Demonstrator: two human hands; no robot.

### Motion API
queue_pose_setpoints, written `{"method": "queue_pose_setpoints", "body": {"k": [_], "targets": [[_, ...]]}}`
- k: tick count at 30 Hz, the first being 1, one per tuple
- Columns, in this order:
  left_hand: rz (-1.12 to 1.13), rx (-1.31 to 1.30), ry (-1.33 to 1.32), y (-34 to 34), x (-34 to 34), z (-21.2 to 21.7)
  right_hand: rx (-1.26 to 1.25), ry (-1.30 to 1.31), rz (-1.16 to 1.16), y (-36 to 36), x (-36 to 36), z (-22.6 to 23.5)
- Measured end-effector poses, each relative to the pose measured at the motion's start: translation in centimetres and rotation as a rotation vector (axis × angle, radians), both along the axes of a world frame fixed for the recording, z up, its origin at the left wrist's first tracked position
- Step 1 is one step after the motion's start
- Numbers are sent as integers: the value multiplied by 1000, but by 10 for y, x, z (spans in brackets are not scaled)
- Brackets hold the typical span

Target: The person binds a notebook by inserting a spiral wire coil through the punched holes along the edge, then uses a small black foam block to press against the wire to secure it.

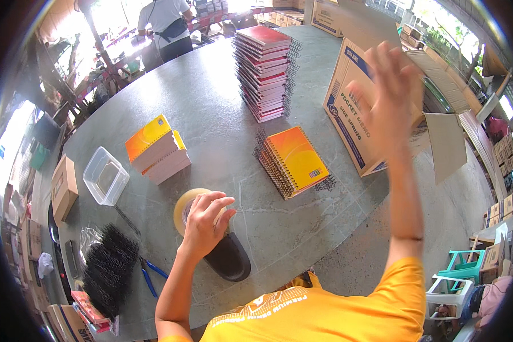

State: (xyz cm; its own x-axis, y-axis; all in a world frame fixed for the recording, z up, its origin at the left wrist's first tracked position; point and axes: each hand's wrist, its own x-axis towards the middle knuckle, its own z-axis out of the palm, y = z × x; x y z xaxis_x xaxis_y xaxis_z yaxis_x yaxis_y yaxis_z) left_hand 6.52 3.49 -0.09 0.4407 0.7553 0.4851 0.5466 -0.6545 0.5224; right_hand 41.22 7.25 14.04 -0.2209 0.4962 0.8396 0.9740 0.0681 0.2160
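Above a roll of clear tape (182, 212) hovers or rests my left hand (206, 223), its fingers loosely bent and thumb apart; whether it touches the roll I cannot tell. A rounded black object, perhaps the tape dispenser's base (231, 259), sticks out below that hand. My right hand (388, 102) is raised and smeared by motion, fingers spread, with nothing visible in them. Behind it stands a cardboard box (347, 108) with open flaps. Between my hands lies a stack of yellow-orange spiral notebooks (296, 162), their black coils facing left.
Farther off rises a tall stack of red spiral notebooks (263, 74). Left of centre are yellow-covered pads (159, 149) and a clear plastic tub (106, 176). Black spiral coils (109, 268) and blue-handled pliers (149, 278) lie at the near left. A person (166, 28) stands beyond the table.
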Motion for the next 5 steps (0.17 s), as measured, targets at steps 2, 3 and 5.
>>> {"method": "queue_pose_setpoints", "body": {"k": [2,3,5], "targets": [[-8,-13,-12,-1,-2,-2,90,-205,-510,11,44,29],[-12,-18,-22,-2,-3,-3,7,-152,-710,15,69,33],[-24,-49,-22,-2,-8,-7,-69,-105,-907,22,92,33]]}}
